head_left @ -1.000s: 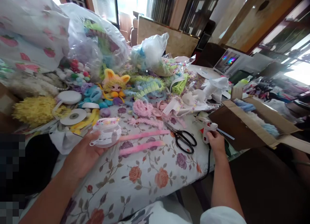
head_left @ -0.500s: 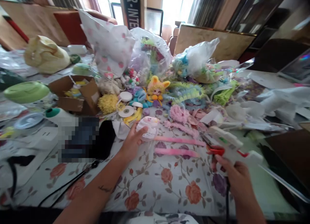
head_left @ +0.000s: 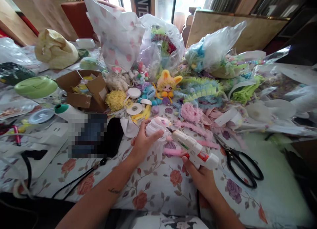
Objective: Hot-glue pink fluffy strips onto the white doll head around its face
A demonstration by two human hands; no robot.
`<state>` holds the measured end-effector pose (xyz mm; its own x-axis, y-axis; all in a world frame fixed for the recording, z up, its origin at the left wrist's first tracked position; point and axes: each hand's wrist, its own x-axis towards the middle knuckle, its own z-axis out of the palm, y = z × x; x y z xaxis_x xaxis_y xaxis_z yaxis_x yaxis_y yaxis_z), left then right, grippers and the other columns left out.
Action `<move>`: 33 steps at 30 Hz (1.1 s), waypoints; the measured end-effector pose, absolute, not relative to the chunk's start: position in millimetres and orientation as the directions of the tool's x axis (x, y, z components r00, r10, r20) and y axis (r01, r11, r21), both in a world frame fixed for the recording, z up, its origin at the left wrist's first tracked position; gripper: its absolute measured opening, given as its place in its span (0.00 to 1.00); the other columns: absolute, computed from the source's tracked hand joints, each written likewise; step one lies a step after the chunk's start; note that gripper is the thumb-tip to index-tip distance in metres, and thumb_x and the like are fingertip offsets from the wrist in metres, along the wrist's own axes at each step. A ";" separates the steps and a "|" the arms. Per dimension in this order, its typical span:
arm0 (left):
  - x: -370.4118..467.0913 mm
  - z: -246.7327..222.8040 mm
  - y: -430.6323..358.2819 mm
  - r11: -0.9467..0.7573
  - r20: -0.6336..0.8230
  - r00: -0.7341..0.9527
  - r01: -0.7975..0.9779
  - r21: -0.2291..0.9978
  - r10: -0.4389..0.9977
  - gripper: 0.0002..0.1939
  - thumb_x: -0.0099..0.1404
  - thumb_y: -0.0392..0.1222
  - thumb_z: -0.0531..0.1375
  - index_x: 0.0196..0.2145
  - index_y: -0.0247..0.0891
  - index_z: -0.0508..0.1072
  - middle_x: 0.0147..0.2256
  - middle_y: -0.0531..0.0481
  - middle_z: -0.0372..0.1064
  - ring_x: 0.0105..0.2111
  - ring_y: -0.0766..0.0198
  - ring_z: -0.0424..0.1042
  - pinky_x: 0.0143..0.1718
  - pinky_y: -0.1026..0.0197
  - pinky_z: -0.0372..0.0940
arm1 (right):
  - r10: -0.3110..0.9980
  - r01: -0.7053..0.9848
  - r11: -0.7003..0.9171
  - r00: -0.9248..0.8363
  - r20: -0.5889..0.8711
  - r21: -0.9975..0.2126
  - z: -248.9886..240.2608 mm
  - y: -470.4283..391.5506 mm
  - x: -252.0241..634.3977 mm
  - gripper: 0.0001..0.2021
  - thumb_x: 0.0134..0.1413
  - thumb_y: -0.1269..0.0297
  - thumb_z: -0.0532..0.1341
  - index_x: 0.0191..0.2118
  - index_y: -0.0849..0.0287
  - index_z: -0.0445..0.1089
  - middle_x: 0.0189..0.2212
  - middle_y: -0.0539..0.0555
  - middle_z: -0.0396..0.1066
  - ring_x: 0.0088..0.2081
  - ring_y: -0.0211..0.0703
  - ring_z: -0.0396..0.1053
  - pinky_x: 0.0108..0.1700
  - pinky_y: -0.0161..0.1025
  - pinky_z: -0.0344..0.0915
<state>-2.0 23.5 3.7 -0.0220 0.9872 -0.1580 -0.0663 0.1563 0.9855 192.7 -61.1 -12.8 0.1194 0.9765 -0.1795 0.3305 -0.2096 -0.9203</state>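
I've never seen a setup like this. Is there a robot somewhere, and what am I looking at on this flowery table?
There is no robot here: these are a person's own bare hands. Every picture comes from one camera worn on the head, looking forward and down.

The left hand holds a small white ruffled piece. The right hand grips a glue gun, its nozzle close to that piece; I cannot tell whether they touch.

On the flowered cloth lie black-handled scissors, to the right. Farther back are a small doll with yellow ears, pink fluffy yarn and an open cardboard box.
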 end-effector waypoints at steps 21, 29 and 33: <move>-2.2 -1.4 23.3 0.086 -0.082 -0.067 0.058 0.995 0.994 0.31 0.50 0.48 0.69 0.50 0.47 0.64 0.48 0.49 0.67 0.49 0.54 0.66 0.48 0.57 0.61 | 0.966 0.456 -0.255 0.162 -0.203 -0.853 -12.4 -60.6 195.2 0.18 0.52 0.47 0.59 0.22 0.56 0.70 0.17 0.51 0.69 0.23 0.44 0.68 0.25 0.37 0.64; -2.1 4.1 22.3 0.091 -0.091 -0.121 -0.008 0.996 0.988 0.29 0.47 0.41 0.70 0.47 0.46 0.67 0.42 0.51 0.69 0.43 0.55 0.68 0.44 0.58 0.62 | 0.961 0.464 -0.275 0.173 -0.218 -0.842 -16.1 -62.3 197.0 0.19 0.51 0.47 0.60 0.19 0.56 0.70 0.17 0.51 0.68 0.21 0.42 0.66 0.24 0.37 0.64; -1.9 3.5 22.5 0.060 -0.054 -0.101 0.055 0.997 0.993 0.29 0.49 0.44 0.70 0.48 0.46 0.66 0.44 0.50 0.68 0.45 0.55 0.68 0.47 0.57 0.61 | 0.967 0.469 -0.251 0.162 -0.196 -0.847 -13.5 -62.1 195.5 0.19 0.51 0.47 0.60 0.19 0.55 0.69 0.16 0.52 0.68 0.21 0.44 0.67 0.23 0.38 0.63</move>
